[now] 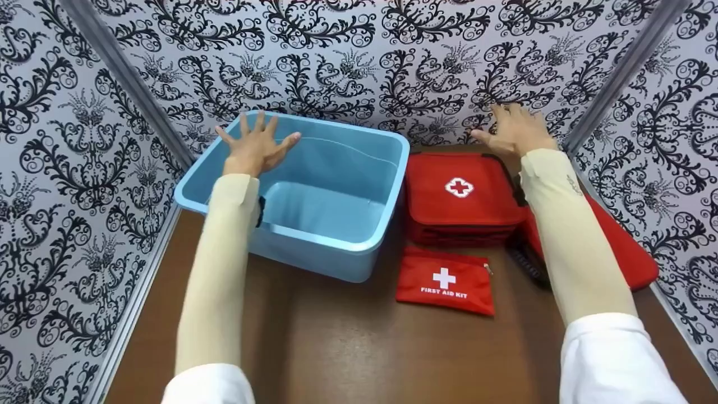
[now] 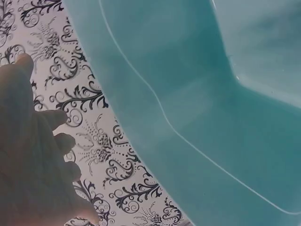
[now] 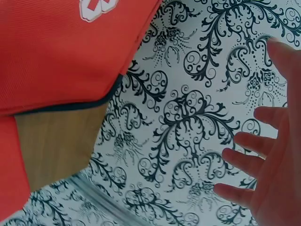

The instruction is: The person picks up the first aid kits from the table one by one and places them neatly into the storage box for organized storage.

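My left hand (image 1: 255, 148) is held above the light blue plastic tub (image 1: 317, 272), its fingers spread and holding nothing. In the left wrist view the same hand (image 2: 37, 150) shows beside the tub's wall. Over to the right, my right hand (image 1: 516, 132) hovers with fingers apart, behind and right of a red first aid bag (image 1: 435, 196) with a white-edged cross. Its fingers touch nothing in the right wrist view. Before that bag lies a flat red pouch (image 1: 420, 289) lettered FIRST AID KIT. A second red case (image 1: 622, 241) is partly hidden under my right forearm.
Patterned panels (image 1: 348, 56) enclose the back and both sides, joined by grey metal strips (image 1: 126, 78). Everything stands on a brown wooden tabletop (image 1: 359, 348). A black strap or handle (image 1: 527, 264) lies at the red case's left edge.
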Demonstrator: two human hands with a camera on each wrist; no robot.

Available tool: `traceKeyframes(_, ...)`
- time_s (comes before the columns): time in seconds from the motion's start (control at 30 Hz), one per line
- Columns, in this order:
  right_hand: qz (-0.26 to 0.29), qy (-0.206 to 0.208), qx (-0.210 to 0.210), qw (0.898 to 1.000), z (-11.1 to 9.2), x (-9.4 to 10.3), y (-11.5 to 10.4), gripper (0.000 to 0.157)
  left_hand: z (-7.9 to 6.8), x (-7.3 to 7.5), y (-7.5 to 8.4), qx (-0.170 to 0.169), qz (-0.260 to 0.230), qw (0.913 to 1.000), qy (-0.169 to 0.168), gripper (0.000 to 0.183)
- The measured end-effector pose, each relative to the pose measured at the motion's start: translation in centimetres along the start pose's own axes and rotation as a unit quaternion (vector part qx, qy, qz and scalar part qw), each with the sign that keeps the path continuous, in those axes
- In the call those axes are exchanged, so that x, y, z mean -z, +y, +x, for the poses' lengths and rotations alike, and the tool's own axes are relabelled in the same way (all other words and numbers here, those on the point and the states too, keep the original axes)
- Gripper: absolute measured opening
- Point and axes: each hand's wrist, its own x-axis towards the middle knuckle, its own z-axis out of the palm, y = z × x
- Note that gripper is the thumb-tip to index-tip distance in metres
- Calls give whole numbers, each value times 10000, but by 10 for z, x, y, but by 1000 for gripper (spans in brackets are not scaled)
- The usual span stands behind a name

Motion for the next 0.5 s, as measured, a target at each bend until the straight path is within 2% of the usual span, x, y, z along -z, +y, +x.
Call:
traceKeyframes(0.17,58,26,29,10000,-3,-12,7,109,-11,6,-18,11,-97,9999,-90,88)
traceKeyframes(0.33,92,130,-20,9999,-5,-24,15,110,-23,7,-42,87,-185,9998,-49,92)
traceKeyframes(0.5,474,-209,-227,9984,-12,-38,25,114,-36,0,-67,191,-453,9988,-58,101)
